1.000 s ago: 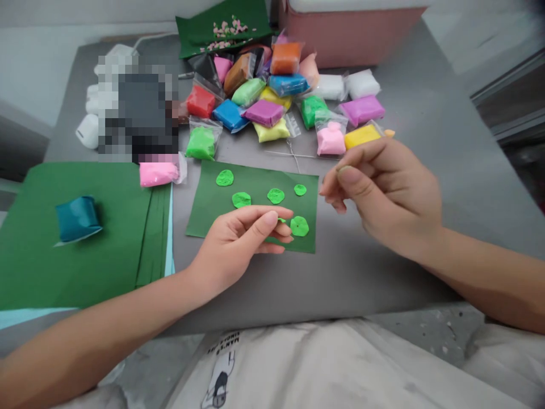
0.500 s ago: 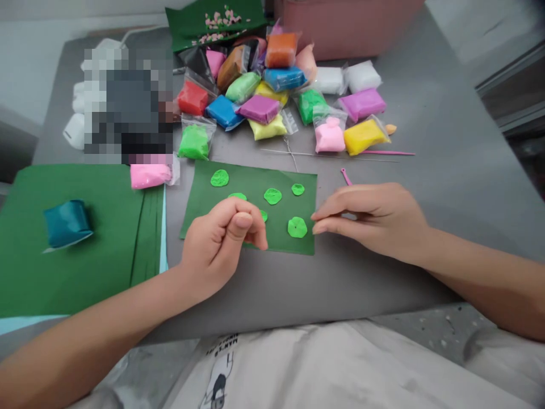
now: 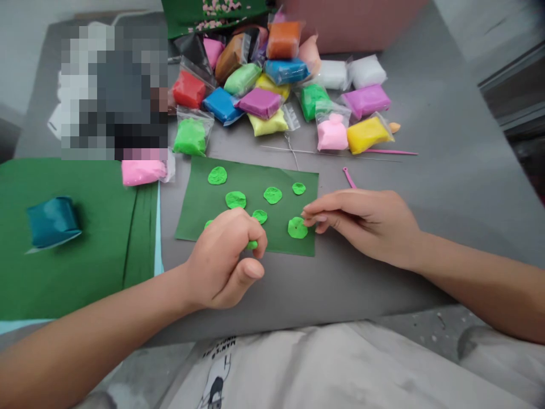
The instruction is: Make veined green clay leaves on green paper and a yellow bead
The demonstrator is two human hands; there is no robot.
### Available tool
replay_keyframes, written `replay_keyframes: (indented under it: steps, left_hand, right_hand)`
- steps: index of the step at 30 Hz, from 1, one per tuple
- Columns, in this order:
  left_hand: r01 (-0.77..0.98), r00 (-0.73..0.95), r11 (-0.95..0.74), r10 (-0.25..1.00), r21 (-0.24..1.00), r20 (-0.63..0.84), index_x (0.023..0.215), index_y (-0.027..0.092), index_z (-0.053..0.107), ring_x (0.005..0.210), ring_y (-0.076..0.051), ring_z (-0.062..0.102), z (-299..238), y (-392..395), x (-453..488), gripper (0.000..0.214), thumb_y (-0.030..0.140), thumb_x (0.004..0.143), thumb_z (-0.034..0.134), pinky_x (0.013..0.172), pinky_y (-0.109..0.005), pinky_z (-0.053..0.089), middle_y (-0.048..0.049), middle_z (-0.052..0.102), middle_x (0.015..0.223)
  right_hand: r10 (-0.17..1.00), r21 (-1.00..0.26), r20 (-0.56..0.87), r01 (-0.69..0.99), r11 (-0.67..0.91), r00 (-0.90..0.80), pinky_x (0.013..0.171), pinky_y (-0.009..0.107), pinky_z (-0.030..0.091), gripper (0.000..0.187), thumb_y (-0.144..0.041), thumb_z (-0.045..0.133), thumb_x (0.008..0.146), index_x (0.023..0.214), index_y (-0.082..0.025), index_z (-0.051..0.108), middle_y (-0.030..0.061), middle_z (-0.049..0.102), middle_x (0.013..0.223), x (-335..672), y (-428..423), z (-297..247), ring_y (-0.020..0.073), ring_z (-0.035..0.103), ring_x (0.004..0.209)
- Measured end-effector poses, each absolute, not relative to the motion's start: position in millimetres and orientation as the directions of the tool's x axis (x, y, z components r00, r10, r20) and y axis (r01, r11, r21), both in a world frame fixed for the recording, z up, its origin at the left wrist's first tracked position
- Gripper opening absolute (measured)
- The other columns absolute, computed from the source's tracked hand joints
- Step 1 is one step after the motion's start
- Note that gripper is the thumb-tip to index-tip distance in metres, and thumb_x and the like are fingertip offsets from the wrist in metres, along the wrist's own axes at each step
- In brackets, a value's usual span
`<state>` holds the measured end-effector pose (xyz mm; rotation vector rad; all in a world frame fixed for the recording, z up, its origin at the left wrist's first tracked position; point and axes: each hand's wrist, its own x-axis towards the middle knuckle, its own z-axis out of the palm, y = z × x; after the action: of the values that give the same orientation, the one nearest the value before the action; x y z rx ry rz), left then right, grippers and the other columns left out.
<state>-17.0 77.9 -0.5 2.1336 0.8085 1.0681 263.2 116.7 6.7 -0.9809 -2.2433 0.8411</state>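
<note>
A dark green card point(image 3: 247, 184) carries several flat, bright green clay discs, among them a round one point(image 3: 297, 228) near its right edge and another point(image 3: 235, 200) left of the middle. Over the card's lower edge, my left hand point(image 3: 227, 258) curls round a small lump of green clay point(image 3: 252, 245), its thumb lowered away from the fingers. My right hand point(image 3: 366, 224) is at the card's right edge, fingertips drawn together beside the round disc. Whether those tips touch the disc or hold something small is hidden.
Bagged clay in many colours, such as a green bag point(image 3: 190, 136) and a yellow one point(image 3: 369, 133), lies behind the card. A pink tool point(image 3: 349, 177) and thin wires point(image 3: 293, 150) lie nearby. Green sheets point(image 3: 76, 272) with a teal packet point(image 3: 54, 221) are at left.
My left thumb has dropped away from the fingers, baring the green lump and more discs. My right hand has shifted slightly left, its fingertips now over the card's edge. The view has moved a little.
</note>
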Motion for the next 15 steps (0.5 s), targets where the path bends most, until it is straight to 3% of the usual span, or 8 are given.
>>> replay_keyframes:
  steps: [3, 5, 8, 11, 15]
  left_hand:
    - [0.268, 0.504, -0.641, 0.730, 0.719, 0.462, 0.096, 0.025, 0.050, 0.066, -0.018, 0.055, -1.7, 77.5, -16.1, 0.039, 0.055, 0.117, 0.036, 0.068, -0.034, 0.047, -0.0005, 0.062, 0.074]
    - [0.281, 0.511, -0.647, 0.726, 0.709, 0.460, 0.095, 0.025, 0.051, 0.065, -0.019, 0.056, -1.7, 77.7, -15.5, 0.040, 0.055, 0.117, 0.035, 0.067, -0.034, 0.048, -0.0013, 0.063, 0.073]
    - [0.286, 0.508, -0.648, 0.727, 0.706, 0.462, 0.093, 0.025, 0.051, 0.063, -0.019, 0.056, -1.0, 78.3, -14.8, 0.042, 0.056, 0.117, 0.034, 0.065, -0.034, 0.048, -0.0015, 0.063, 0.072]
    - [0.285, 0.501, -0.643, 0.732, 0.711, 0.462, 0.092, 0.025, 0.051, 0.063, -0.018, 0.055, -0.2, 78.7, -14.2, 0.043, 0.056, 0.117, 0.034, 0.065, -0.034, 0.047, -0.0013, 0.062, 0.071]
    - [0.289, 0.490, -0.644, 0.735, 0.708, 0.469, 0.093, 0.025, 0.051, 0.063, -0.018, 0.055, 0.4, 78.3, -14.2, 0.043, 0.055, 0.117, 0.034, 0.065, -0.033, 0.046, -0.0009, 0.062, 0.072]
  right_hand:
    - [0.785, -0.686, 0.220, 0.480, 0.547, -0.580, 0.061, 0.026, 0.058, 0.011, -0.025, 0.072, 0.103, 0.095, -0.027, 0.079, -0.0019, 0.083, 0.084, 263.3, 117.2, 5.6, 0.0130, 0.075, 0.063]
    - [0.767, -0.666, 0.247, 0.472, 0.578, -0.592, 0.065, 0.027, 0.060, 0.012, -0.027, 0.075, 0.101, 0.090, -0.027, 0.078, -0.0011, 0.084, 0.087, 263.4, 117.4, 3.8, 0.0152, 0.077, 0.071]
    - [0.734, -0.653, 0.269, 0.442, 0.615, -0.624, 0.074, 0.027, 0.063, 0.014, -0.021, 0.068, 0.104, 0.098, -0.028, 0.079, -0.0007, 0.086, 0.096, 263.3, 115.8, 1.1, 0.0163, 0.082, 0.086]
    - [0.721, -0.637, 0.265, 0.445, 0.629, -0.640, 0.073, 0.025, 0.063, 0.019, -0.016, 0.065, 0.106, 0.108, -0.028, 0.080, -0.0012, 0.086, 0.096, 263.1, 113.5, -0.4, 0.0149, 0.082, 0.087]
    - [0.633, -0.604, 0.369, 0.342, 0.720, -0.681, 0.076, 0.025, 0.064, 0.021, -0.012, 0.068, 0.104, 0.109, -0.027, 0.081, 0.0025, 0.085, 0.102, 262.1, 115.4, -3.6, 0.0148, 0.080, 0.089]
